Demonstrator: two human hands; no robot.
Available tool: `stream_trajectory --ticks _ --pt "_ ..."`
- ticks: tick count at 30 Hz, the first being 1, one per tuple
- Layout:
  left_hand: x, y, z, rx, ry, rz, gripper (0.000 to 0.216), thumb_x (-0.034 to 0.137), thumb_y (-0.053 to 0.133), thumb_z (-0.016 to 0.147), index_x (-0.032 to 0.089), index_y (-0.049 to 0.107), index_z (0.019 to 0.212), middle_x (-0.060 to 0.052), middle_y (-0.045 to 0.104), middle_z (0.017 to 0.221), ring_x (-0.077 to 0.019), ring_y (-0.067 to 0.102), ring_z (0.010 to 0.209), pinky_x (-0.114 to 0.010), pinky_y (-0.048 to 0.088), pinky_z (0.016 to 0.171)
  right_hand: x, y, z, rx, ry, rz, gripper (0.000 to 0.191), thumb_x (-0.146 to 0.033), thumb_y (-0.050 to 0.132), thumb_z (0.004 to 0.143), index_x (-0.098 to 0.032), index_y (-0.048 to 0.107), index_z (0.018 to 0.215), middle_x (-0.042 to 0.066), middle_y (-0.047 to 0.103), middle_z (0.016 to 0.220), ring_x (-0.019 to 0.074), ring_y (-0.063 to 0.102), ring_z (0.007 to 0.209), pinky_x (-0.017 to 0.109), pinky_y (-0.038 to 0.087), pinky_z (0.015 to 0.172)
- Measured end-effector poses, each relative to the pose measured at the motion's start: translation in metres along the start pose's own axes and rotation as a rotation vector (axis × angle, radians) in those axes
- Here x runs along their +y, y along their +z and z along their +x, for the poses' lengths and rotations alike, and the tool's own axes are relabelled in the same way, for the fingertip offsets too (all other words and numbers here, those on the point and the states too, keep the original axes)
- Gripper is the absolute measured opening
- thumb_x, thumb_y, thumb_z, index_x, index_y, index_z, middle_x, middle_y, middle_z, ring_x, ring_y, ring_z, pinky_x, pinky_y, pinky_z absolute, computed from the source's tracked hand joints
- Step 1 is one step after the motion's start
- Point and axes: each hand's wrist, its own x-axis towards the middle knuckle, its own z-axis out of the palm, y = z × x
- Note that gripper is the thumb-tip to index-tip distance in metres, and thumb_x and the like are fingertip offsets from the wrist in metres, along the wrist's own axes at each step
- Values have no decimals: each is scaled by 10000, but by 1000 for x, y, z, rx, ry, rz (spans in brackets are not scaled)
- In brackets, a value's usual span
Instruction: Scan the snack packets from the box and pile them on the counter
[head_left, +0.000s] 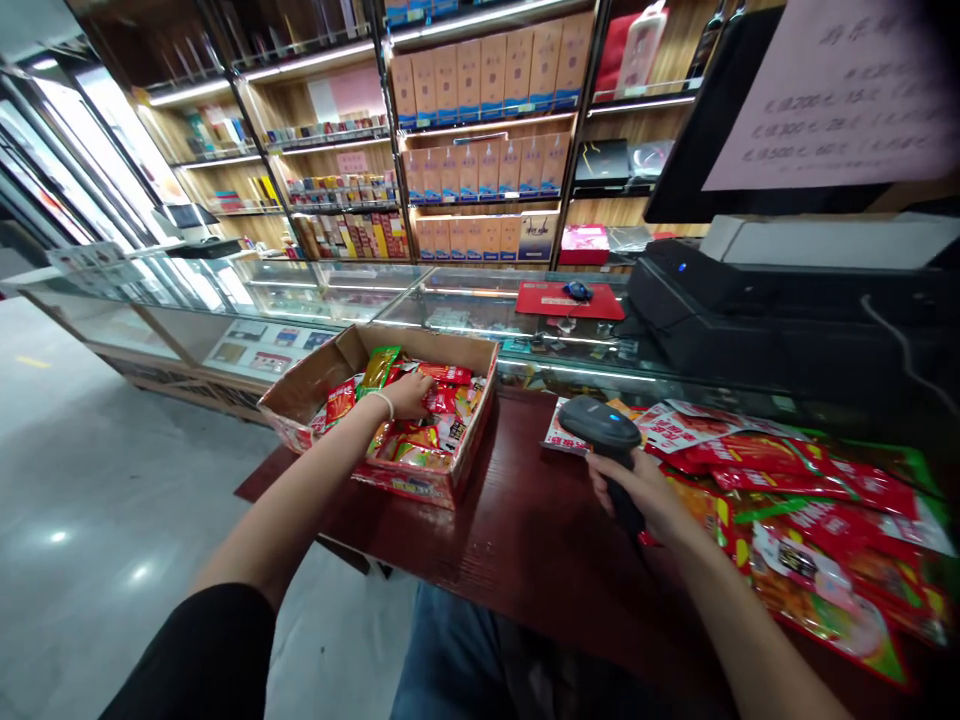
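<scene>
Snack packets in an open carton on the table, left of the scanner and apart from it; the left hand, nearer, lies among them, any grip hidden; the right hand is closed round the scanner's handle, its head aimed leftward

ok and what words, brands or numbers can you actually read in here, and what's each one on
"200": pink sheet on the dark screen
"300": same sheet, line below
"500": same sheet, next line down
Too blurred or small to read surely: the sheet's other writing, and print on the snack packets, handheld scanner and shelved cartons
</scene>
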Motion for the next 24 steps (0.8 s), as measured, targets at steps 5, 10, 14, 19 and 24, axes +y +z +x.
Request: stream_trajectory --ticks 5,10,14,19,24 --pt "15 -15 -5 86 -136 17 218 245 462 885 158 583 1043 -153 691 1026 -272 656 921 -343 450 820 0 0 -1 -1 -12 23 370 -475 732 770 -199 501 682 -52 508 521 85 461 360 213 357 350" --pt "47 -50 -9 454 -173 -153 237 323 456 928 172 565 1075 -130 694 1004 -257 661 885 -323 452 786 1 -9 0 4 -23 63 380 -491 737 755 -199 498 705 -54 518 528 81 458 352 206 349 340" --pt "101 -89 -12 825 -19 -462 240 325 477 916 181 581 1079 -75 693 992 -209 644 879 -295 472 795 -1 -19 -1 56 -46 88 392 -495 756 726 -202 497 718 -56 521 526 80 455 357 205 362 344" --pt "189 -108 -8 882 140 -772 226 351 554 885 209 615 1049 -30 702 941 -178 642 824 -288 490 783 -3 -36 -1 130 -78 142 366 -477 750 738 -214 498 772 -69 522 532 87 465 359 205 358 337" --pt "242 -64 23 861 134 -1178 210 356 616 851 216 610 1007 -32 700 902 -176 650 794 -296 512 769 -6 -54 -1 220 -92 190 360 -463 751 730 -224 487 784 -74 527 534 86 455 362 208 370 344"
